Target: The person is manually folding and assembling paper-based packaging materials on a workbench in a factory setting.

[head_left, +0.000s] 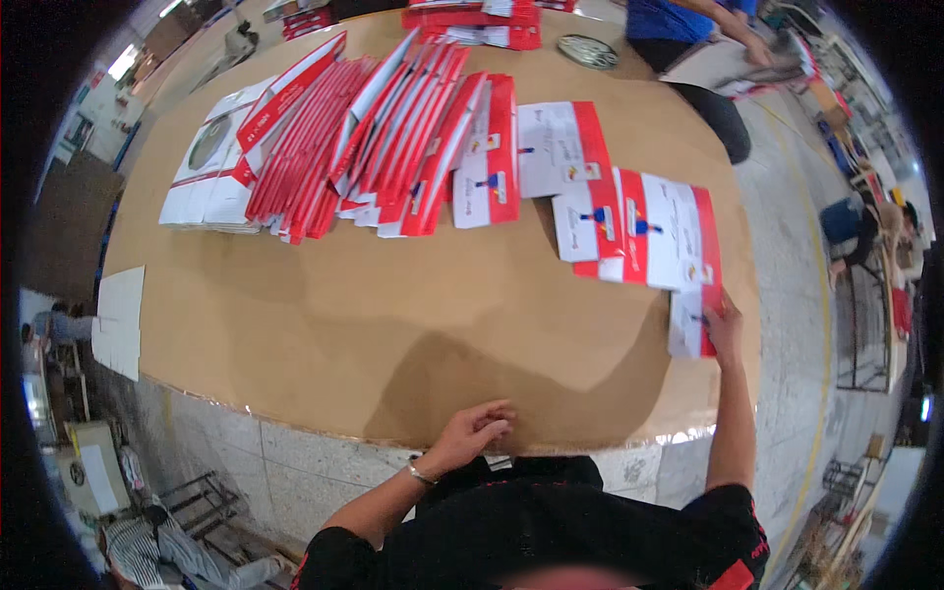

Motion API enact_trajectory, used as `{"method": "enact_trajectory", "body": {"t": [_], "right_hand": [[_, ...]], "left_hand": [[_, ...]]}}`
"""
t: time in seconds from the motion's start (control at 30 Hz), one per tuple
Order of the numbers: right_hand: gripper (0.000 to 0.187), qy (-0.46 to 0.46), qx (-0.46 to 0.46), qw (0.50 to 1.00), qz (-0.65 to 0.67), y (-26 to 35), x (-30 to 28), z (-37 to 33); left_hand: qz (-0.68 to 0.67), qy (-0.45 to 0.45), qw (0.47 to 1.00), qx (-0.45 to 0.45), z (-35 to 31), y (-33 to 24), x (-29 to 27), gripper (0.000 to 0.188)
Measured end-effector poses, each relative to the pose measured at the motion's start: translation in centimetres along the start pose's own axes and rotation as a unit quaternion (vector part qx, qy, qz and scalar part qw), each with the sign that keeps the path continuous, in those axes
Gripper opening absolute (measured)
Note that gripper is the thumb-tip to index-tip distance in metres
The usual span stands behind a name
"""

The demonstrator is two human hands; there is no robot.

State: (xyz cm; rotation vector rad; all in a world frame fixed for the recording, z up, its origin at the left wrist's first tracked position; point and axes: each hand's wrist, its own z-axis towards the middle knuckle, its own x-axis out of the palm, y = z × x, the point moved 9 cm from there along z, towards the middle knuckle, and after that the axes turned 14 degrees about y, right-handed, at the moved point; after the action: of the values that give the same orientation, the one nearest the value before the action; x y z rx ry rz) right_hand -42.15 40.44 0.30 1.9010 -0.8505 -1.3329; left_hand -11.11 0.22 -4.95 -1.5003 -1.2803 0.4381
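Note:
At the table's right side my right hand (pixel 726 326) grips the edge of a red and white flattened carton (pixel 685 329). That carton lies at the near end of a spread of overlapping flat cartons (pixel 674 231). My left hand (pixel 478 433) is over the table's front edge, its fingers loosely bent, thumb apart, nothing in it. Farther left, many folded red and white cartons (pixel 398 138) lean on each other in a long row. Beside them is a stack of flat white cartons (pixel 211 197) printed with a round picture.
Brown board covers the table (pixel 324 315). A white sheet (pixel 120 323) overhangs its left edge. At the back are more red cartons (pixel 482 22) and a roll of tape (pixel 588 51). Across the right corner a person in blue (pixel 678 25) handles a flat sheet. Other people work around.

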Motion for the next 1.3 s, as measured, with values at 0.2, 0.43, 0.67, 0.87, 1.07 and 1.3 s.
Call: {"method": "enact_trajectory", "body": {"t": [0.2, 0.43, 0.67, 0.87, 1.07, 1.3], "right_hand": [[0.044, 0.047, -0.232, 0.971, 0.029, 15.5, 16.5, 16.7], [0.043, 0.153, -0.038, 0.882, 0.443, 0.7, 13.4, 22.2], [0.043, -0.102, 0.005, 0.940, -0.327, 2.6, 13.4, 6.2], [0.039, 0.146, -0.183, 0.962, -0.142, 13.8, 36.6, 0.1], [0.067, 0.355, -0.271, 0.800, -0.401, 30.3, 61.2, -11.3], [0.087, 0.356, -0.474, 0.638, -0.491, 36.3, 79.5, -18.5]], "left_hand": [[-0.178, -0.073, 0.978, -0.079, -4.4, 1.0, -3.8, 0.042], [-0.102, -0.297, 0.947, -0.065, -16.5, 4.3, -6.6, 0.036], [0.381, -0.337, 0.803, -0.309, -35.1, 25.5, 2.5, 0.020], [0.097, -0.306, 0.878, -0.354, -37.6, 42.6, 8.8, 0.024], [0.163, -0.472, 0.823, -0.273, -46.6, 39.6, 3.8, 0.021], [0.277, -0.602, 0.718, -0.211, -58.4, 32.4, -2.8, 0.028]]}}
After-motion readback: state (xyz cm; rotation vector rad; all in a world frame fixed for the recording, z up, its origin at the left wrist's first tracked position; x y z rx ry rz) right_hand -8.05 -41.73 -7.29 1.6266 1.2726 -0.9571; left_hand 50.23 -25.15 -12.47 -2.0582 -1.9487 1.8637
